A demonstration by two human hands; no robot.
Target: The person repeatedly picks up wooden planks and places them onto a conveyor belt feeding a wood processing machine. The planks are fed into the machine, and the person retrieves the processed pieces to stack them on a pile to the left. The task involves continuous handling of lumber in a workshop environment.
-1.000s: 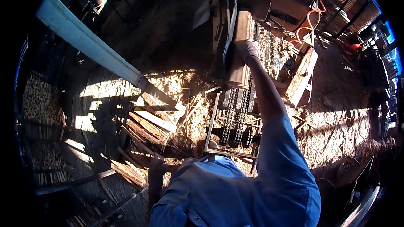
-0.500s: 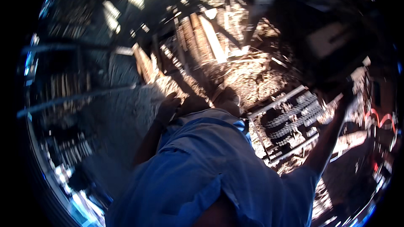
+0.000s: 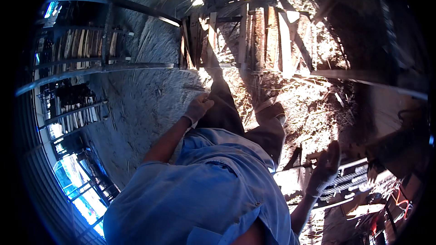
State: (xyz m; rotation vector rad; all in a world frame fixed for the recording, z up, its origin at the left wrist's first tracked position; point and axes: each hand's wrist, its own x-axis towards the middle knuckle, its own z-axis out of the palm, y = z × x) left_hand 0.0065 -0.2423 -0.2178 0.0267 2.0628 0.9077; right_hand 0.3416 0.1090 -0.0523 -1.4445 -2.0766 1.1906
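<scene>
Looking down from the head
Wide, round view: the blue cloth shirt (image 3: 181,195) is close, the brown, sunlit ground (image 3: 313,102) farther away.

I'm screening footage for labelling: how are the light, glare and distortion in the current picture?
Head view: harsh sun washes out patches of littered floor; head view: the right hand is largely shaded, the left hand easier to make out; head view: the fisheye bows the long rail, with black corners.
</scene>
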